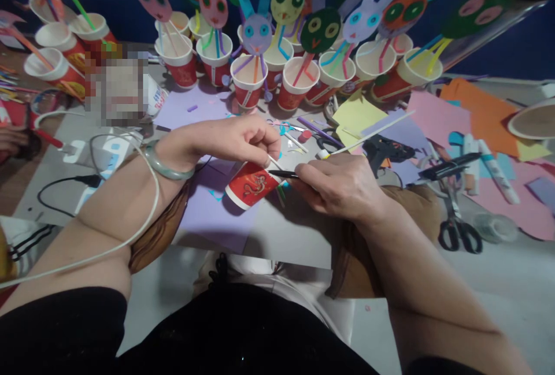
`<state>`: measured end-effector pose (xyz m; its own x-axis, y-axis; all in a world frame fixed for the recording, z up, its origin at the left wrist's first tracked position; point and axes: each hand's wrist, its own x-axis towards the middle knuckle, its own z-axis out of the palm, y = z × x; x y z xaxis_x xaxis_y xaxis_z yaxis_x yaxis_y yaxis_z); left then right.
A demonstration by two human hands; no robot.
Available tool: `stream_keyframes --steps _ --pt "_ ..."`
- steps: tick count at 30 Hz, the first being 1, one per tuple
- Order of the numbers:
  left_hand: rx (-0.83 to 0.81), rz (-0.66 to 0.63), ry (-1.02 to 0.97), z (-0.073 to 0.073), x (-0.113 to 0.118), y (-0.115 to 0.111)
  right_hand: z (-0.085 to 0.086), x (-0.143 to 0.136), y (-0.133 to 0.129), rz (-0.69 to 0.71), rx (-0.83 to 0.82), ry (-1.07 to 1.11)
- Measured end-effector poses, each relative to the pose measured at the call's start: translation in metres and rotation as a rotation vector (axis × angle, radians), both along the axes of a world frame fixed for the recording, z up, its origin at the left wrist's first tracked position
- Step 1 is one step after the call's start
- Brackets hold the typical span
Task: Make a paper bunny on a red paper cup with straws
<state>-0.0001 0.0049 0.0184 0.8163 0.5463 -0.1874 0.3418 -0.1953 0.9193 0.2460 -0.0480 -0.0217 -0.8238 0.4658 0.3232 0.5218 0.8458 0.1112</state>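
A red paper cup [252, 185] with a gold dragon print lies tilted in my left hand [243, 139], whose fingers are closed round its rim at the top. My right hand [342, 185] is closed on a slim black tool [284, 173], perhaps a pen or a blade, and its tip touches the cup near the rim. A thin white stick [274, 162] shows between the hands. Under the cup is a sheet of purple paper [217, 219]. What the cup holds is hidden.
Behind stand several red cups [249, 93] with paper rabbit faces on straws. To the right are a black glue gun [385, 152], scissors [459, 236], markers [498, 173], clear tape [496, 226] and coloured paper [437, 121]. A white cable [147, 219] crosses my left arm. Another person's hand [13, 141] is at far left.
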Motion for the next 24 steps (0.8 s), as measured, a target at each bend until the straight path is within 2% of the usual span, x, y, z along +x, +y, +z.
stream_keyframes --steps 10,13,15,18,20,22,24 --pt "-0.024 -0.012 -0.042 -0.003 -0.002 0.002 0.001 -0.001 0.003 0.068 0.096 0.092" --pt "-0.039 0.003 -0.077 -0.005 -0.003 0.003 0.000 0.001 0.003 0.047 0.031 0.129" --pt "-0.048 0.032 -0.099 -0.006 -0.003 0.004 -0.002 0.003 0.002 -0.014 -0.076 0.278" --pt "-0.060 0.142 -0.137 -0.009 -0.002 0.004 -0.006 0.004 0.003 -0.197 -0.276 0.722" --pt "-0.063 0.211 -0.188 -0.012 -0.001 0.003 -0.007 0.002 0.006 -0.300 -0.467 0.986" --pt "-0.057 0.247 -0.253 -0.017 0.002 0.003 -0.007 -0.002 0.011 -0.331 -0.715 1.107" --pt "-0.059 0.272 -0.294 -0.021 0.005 0.001 -0.005 -0.005 0.015 -0.306 -0.950 1.118"
